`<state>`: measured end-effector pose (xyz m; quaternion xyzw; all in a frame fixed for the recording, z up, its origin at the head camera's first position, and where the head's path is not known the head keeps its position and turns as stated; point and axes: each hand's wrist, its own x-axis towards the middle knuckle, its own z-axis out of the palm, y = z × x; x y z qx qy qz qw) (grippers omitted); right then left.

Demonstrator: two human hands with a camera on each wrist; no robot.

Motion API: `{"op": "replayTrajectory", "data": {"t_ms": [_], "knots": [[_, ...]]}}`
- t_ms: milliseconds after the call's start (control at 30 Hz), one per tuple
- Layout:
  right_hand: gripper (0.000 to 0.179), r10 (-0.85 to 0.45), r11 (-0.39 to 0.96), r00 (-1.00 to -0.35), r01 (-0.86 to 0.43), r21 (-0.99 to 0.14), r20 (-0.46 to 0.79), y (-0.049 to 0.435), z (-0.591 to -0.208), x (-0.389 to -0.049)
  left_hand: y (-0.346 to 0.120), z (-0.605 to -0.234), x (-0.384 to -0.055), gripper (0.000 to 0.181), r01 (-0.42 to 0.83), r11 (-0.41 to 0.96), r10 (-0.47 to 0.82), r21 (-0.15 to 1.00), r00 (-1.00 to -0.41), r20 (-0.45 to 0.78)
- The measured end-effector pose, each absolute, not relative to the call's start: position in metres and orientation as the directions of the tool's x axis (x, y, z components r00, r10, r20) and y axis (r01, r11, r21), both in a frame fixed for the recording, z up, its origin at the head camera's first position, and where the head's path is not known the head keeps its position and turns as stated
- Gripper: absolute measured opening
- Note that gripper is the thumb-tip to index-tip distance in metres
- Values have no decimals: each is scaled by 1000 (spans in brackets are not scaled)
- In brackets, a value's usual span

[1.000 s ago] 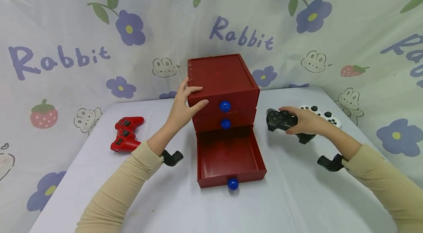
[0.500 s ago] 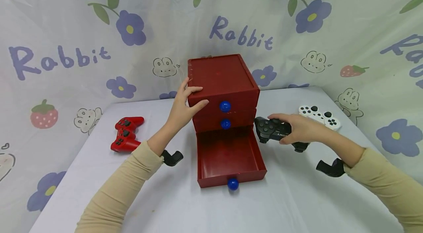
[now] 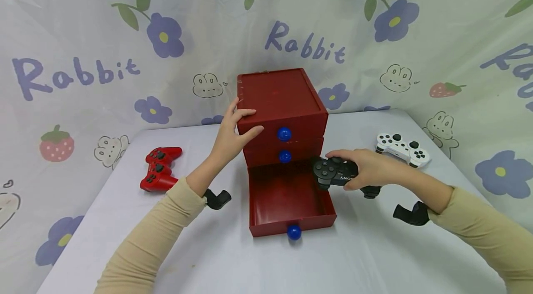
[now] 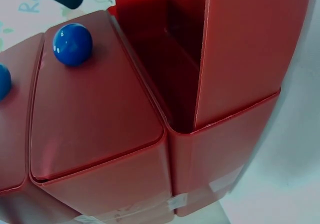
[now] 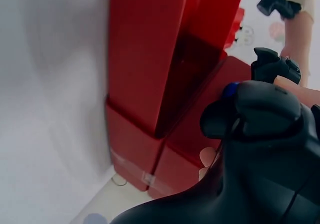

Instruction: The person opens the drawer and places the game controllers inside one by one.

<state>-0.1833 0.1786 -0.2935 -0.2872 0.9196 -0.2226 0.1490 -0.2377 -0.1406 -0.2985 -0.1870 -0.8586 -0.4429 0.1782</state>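
Grasping the black controller point(image 3: 333, 172) in the right fingers point(image 3: 350, 154), with the thumb over its near edge and the index along its far edge, probably to leave the buttoned face upward and uncovered. Held left of those fingers, across or just beside the right wall of the pulled-out bottom drawer point(image 3: 270, 228). Slid toward the viewer, that drawer, below the left fingers point(image 3: 245, 113), presumably to bare its inside. Resting, for the left fingers, spread and released on the front left corner of the red cabinet point(image 3: 279, 95), likely to steady it. Just right of the left thumb, see the blue knobs point(image 3: 284, 134) on the two shut upper drawers point(image 3: 306, 129), apparently for pulling.

Beyond and right of the right fingers, find a white controller point(image 3: 403, 149) lying on the desk point(image 3: 358, 247); well left of the left fingers, find a red controller point(image 3: 164, 182), perhaps set aside to leave room around the cabinet. Farthest off, notice a patterned cloth point(image 3: 200, 44), probably hung as a screen.

Cannot see the part of the black controller under the right fingers, nor tell contact from a gap at the drawer wall. Cannot count all the left fingers. Make out little in the shadow at the back of the bottom drawer, and nothing inside the upper drawers. Lose one end of the red controller behind the left sleeve point(image 3: 145, 243).
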Motion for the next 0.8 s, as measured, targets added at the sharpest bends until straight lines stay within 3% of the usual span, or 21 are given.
{"op": "replayTrajectory", "data": {"t_ms": [800], "knots": [[69, -674, 663, -721, -491, -565, -164, 132, -294, -183, -141, -298, -238, 44, 475, 545, 160, 691, -868, 471]]}}
